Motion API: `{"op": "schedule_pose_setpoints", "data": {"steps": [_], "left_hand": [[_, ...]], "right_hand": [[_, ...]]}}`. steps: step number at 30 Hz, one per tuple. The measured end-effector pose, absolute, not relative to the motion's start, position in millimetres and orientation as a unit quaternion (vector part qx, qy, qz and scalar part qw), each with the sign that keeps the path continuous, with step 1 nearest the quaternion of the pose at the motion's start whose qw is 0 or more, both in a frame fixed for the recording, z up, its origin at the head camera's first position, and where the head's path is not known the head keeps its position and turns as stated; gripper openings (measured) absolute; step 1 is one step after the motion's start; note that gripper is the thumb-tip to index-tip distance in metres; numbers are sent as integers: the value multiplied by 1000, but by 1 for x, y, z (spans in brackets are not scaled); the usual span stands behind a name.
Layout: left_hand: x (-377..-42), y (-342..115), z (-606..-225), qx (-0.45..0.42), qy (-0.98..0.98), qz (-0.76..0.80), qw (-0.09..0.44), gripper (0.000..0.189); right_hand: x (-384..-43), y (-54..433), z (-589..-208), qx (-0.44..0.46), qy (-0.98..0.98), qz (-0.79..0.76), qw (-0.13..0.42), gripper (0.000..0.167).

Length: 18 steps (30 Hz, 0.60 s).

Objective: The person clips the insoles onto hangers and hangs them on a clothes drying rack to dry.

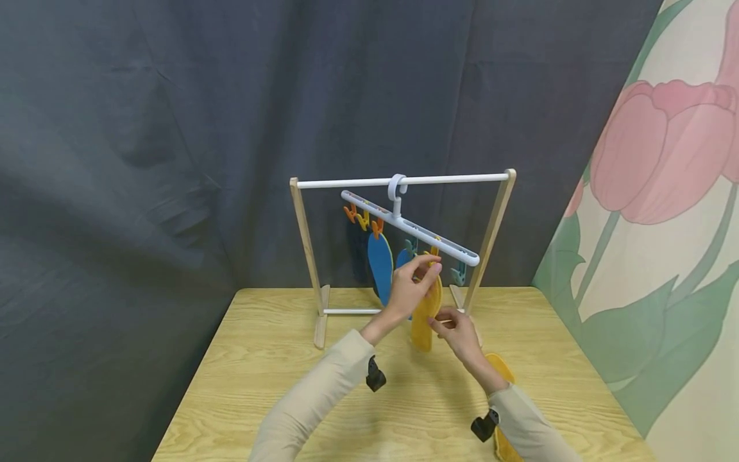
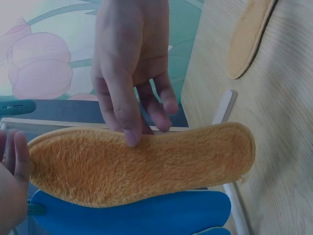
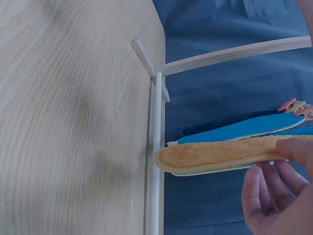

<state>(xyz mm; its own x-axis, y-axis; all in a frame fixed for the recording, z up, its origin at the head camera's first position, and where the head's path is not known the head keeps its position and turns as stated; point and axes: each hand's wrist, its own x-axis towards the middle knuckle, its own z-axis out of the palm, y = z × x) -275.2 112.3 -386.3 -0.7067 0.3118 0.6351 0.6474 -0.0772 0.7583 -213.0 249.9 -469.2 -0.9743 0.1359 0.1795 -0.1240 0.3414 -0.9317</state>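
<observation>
A fuzzy orange-yellow insole hangs upright below the white clip hanger. My left hand pinches its upper end, fingertips right at an orange clothespin on the hanger. Lower down, my right hand pinches the insole's side edge between thumb and fingers. In the right wrist view that right hand holds the insole with the thumb on its fuzzy face. Behind it hang blue insoles, one held by an orange clip; the left hand partly hides another.
The hanger hooks over the white top bar of a wooden-legged rack on the table. Other clips, including a yellow one and a teal one, hang from it. A second orange-yellow insole lies beneath the right forearm.
</observation>
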Motion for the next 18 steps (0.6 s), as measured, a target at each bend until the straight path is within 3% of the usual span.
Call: {"op": "schedule_pose_setpoints", "data": {"steps": [7, 18], "left_hand": [[-249, 107, -358, -414, -671, -610, 80, 27], [-268, 123, -385, -404, -692, -589, 103, 21]], "right_hand": [[-208, 253, -478, 14, -823, 561, 94, 25], [-201, 264, -490, -4, -835, 545, 72, 26]]}}
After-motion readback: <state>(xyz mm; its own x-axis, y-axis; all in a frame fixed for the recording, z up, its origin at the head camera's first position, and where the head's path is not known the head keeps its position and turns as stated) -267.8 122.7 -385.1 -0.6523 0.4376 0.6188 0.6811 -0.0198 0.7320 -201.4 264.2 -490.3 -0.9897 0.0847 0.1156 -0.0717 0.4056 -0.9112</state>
